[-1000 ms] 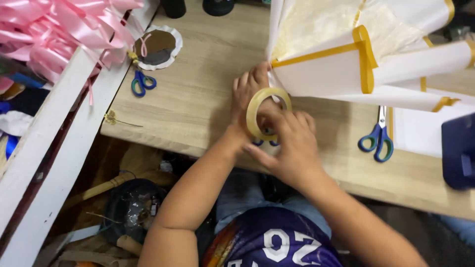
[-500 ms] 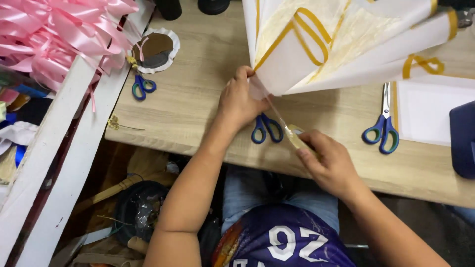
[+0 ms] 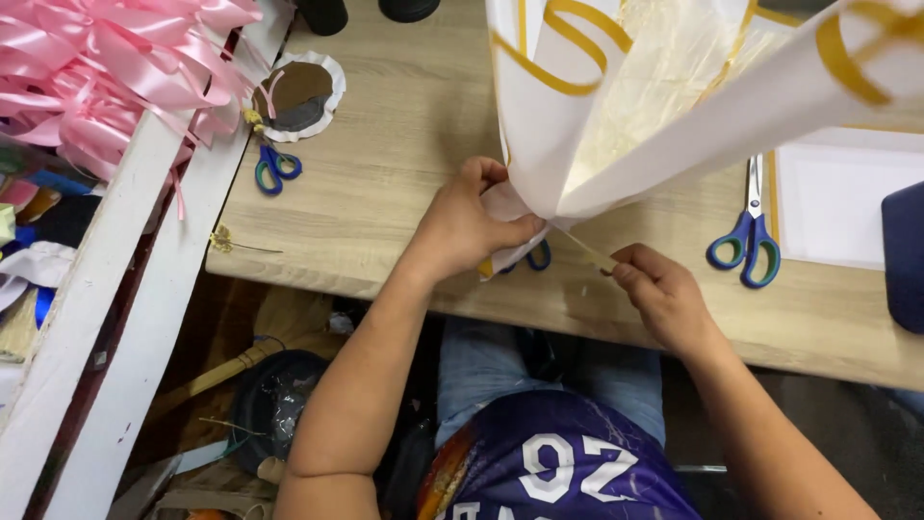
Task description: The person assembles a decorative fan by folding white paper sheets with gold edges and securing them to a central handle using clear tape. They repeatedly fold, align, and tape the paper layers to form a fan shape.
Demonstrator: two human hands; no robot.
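Observation:
A cone of white wrapping paper (image 3: 664, 96) with gold ribbon-like print fans up and away from the table's front edge. My left hand (image 3: 467, 226) clutches its gathered bottom end. My right hand (image 3: 659, 289) pinches a thin strip of clear tape (image 3: 585, 250) stretched tight from the gathered end. The tape roll itself is not visible. A pair of blue-handled scissors (image 3: 539, 256) lies half hidden under the wrap, beside my left hand.
Wooden table (image 3: 385, 173) with a second pair of blue scissors (image 3: 746, 226) at the right, a third (image 3: 274, 169) at the left near a round white-rimmed disc (image 3: 294, 91). Pink ribbon bows (image 3: 106, 67) lie far left. White sheet (image 3: 837, 197) and dark blue object (image 3: 905, 255) at right.
The tape roll held against the wrap a second ago is out of sight. My right hand has pulled down and right, drawing the tape out. The wrap has swung upward.

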